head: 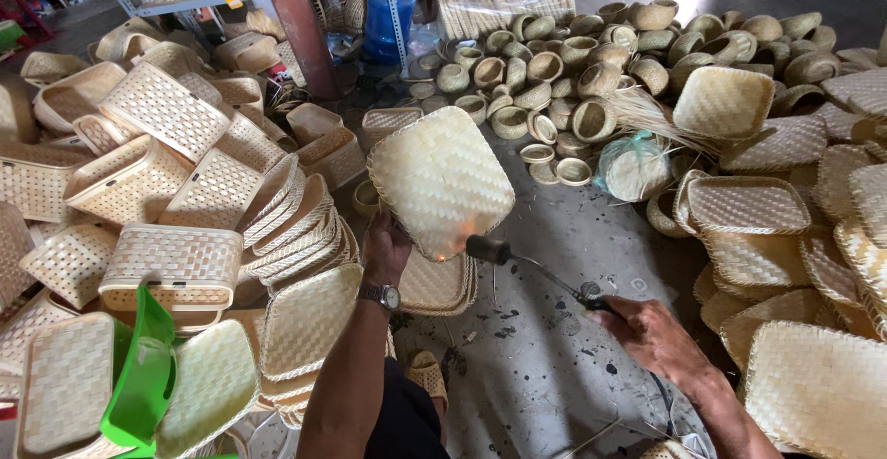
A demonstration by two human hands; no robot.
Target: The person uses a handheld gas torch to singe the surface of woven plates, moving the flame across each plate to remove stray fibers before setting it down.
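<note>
A: While our left hand [386,248] grips the square woven tray [441,180] at 12 o'clock, our right hand [647,330] clamps the torch [531,267]; flame on its lower edge.

B: Singeing looks underway. Stacked trays [300,228] at 9 o'clock; can't tell if they're finished.

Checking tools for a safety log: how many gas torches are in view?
1. The torch is in the right hand, its nozzle at the woven tray held up by the left hand. Others may be hidden among the baskets.
</note>
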